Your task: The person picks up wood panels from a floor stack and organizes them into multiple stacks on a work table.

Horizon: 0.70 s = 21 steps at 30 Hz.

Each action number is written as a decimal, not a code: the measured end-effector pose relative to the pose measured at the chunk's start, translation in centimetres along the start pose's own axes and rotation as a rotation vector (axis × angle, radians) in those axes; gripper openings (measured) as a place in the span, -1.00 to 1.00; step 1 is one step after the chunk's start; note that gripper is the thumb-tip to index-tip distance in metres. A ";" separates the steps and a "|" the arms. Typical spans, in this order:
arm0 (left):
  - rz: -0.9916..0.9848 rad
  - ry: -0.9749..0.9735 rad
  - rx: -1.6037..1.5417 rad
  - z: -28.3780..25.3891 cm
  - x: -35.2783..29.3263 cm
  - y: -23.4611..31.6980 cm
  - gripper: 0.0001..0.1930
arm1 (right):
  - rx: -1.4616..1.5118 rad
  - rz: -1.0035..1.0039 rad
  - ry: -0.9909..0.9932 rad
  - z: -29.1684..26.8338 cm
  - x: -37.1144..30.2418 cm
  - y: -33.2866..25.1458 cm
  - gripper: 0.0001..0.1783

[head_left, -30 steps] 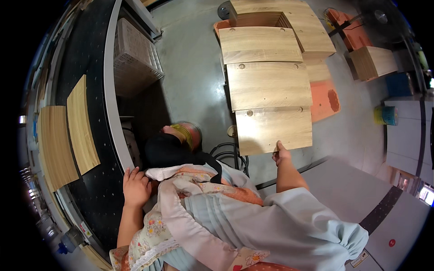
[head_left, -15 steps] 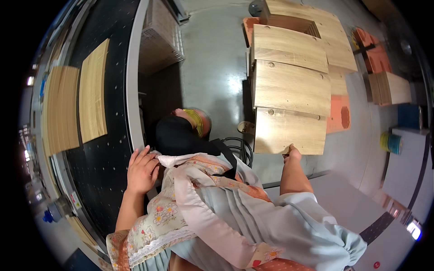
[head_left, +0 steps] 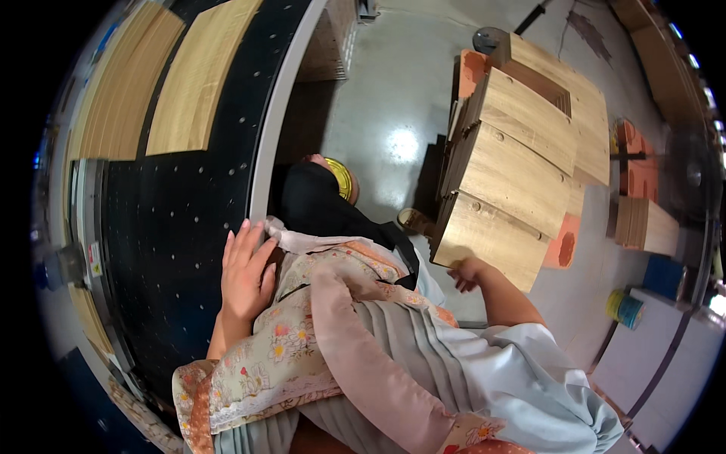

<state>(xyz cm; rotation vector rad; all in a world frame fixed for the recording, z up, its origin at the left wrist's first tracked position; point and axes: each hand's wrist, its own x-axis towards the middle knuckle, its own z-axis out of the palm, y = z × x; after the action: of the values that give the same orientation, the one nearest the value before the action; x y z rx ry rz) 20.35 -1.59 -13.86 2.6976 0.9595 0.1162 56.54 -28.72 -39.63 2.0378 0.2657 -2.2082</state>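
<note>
My left hand (head_left: 246,274) lies with fingers stretched out at the pale metal edge rail (head_left: 266,144) of a black, dotted table. Beside it is the floral apron, and nothing shows in its grasp. My right hand (head_left: 470,274) is at the near edge of the closest stack of wood-grain panels (head_left: 499,234). Its fingers hang loosely curled and apart, with no panel between them; whether they touch the edge is hard to see. Further stacked panels (head_left: 518,170) stand behind, each with a small round mark near its corners.
On the black table (head_left: 181,227) lie a single wood panel (head_left: 200,83) and a row of panels (head_left: 125,91). Orange pallets (head_left: 561,246) sit under the stacks. A stool with a yellow rim (head_left: 342,180) stands by my leg. More panels (head_left: 643,223) are at the right.
The view has turned, and the table and stacks appear tilted. My right hand has come off its grip on the near panel's edge and moved left along it. My left hand stays by the rail.
</note>
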 end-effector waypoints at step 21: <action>-0.433 0.110 0.256 4.3 -15.5 -2.1 -0.48 | -0.122 -1.755 1.031 5.6 -18.6 -45.3 -0.49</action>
<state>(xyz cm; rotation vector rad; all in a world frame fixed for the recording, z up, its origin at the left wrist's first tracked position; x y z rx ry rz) 7.71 -10.79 -18.30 2.6479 1.6684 0.0561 43.15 13.82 -18.64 2.9264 2.9464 -0.6517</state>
